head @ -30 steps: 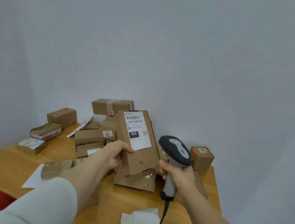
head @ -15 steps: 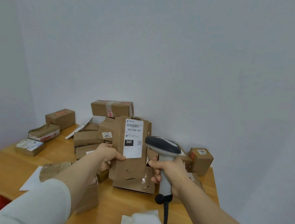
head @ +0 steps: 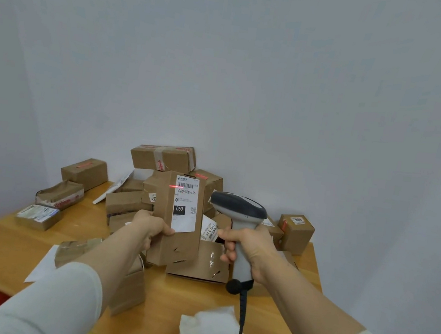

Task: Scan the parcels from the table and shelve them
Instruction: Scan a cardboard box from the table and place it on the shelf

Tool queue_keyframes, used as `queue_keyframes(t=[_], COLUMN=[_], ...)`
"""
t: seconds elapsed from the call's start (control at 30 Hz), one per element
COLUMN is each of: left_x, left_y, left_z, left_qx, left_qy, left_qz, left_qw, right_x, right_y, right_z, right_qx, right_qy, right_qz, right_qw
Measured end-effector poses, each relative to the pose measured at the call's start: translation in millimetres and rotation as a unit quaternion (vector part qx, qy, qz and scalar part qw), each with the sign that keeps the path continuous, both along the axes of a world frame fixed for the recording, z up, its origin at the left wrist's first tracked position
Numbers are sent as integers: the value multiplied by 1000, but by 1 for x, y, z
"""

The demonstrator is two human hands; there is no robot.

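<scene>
My left hand [head: 150, 227] grips a tall brown cardboard parcel [head: 162, 215] by its left edge and holds it upright above the wooden table [head: 9, 249]. Its white shipping label [head: 185, 207] faces me, and a red scan line crosses the barcode at the label's top left. My right hand [head: 251, 249] is closed around the handle of a grey barcode scanner [head: 239, 210], whose dark head points left at the label. The scanner's black cable [head: 241, 319] hangs down over the table. Behind the held parcel lies a pile of brown parcels [head: 163, 157].
More parcels lie at the table's left: a box [head: 85, 173], a crumpled parcel [head: 60, 195] and a flat labelled packet [head: 38, 215]. A small box [head: 296, 233] stands at the right edge. Crumpled white paper [head: 210, 329] lies near the front. Bare walls enclose the corner.
The parcel has turned from tilted to upright, label facing me. The scanner's head has swung to point left at the label, and a red scan line now shows on the barcode.
</scene>
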State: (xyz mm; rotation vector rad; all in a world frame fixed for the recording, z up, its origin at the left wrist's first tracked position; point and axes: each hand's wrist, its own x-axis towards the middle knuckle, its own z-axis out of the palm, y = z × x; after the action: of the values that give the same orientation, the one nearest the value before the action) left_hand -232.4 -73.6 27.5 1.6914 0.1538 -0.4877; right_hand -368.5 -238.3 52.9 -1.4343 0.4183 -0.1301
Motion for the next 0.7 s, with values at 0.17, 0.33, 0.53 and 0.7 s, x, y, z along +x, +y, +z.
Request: queue_keyframes(t=[0.17, 0.33, 0.53, 0.7], left_x=[6, 4, 8, 2], left_y=[2, 4, 7, 18], left_z=[-5, -6, -14, -13], left_qx=[8, 17, 9, -13], left_qy=[-2, -5, -2, 34], left_qz=[1, 0, -1, -24], left_qw=[1000, 1000, 1000, 999], right_x=[-1, -1, -1, 3], right_y=[2, 3, 3, -1], right_z=[3, 0, -4, -13], right_qx=[1, -2, 13, 71], right_qy=[-4, 9, 4, 9], right_qz=[0, 3, -13, -53], right_qw=[1000, 1000, 1000, 996])
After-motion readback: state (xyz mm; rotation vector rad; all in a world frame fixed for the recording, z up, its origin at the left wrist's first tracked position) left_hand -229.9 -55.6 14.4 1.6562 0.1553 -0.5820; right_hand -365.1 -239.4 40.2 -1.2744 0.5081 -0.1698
